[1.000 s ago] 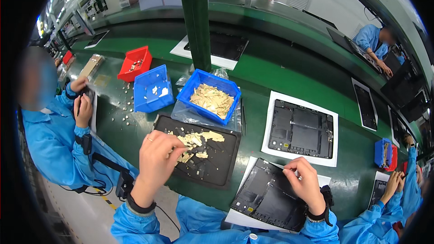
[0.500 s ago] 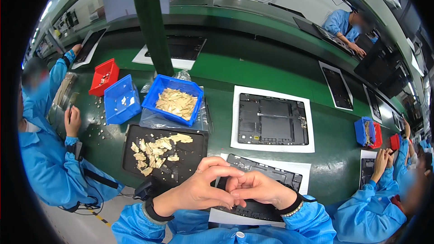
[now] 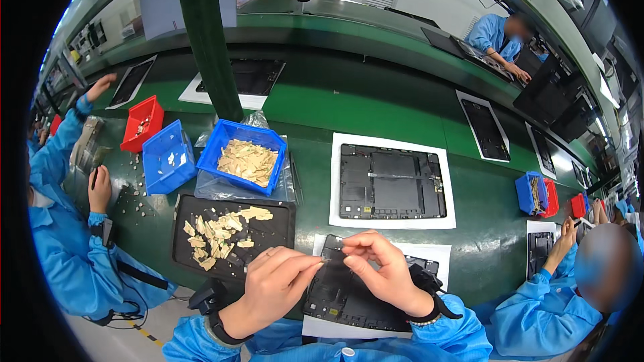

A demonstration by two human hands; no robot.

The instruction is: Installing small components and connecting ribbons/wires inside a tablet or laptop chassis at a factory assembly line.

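Above the near black tablet housing, my two hands are held apart. My left hand has its thumb and index finger pressed together in a pinch; what lies between them is too small to make out. To its right, my right hand has curled fingers, with a gap between thumb and fingertips and nothing visible in it. The housing lies on a white sheet, partly hidden by my hands. A black tray with torn beige paper pieces sits left of my hands.
A second housing lies on white paper beyond my hands. A blue bin of beige pieces, another blue bin and a red bin stand at left. Co-workers sit on both sides. A green post rises ahead.
My hands, touching before, have separated: the left moved left, the right moved slightly right and its fingers spread. The whole view has shifted a little.
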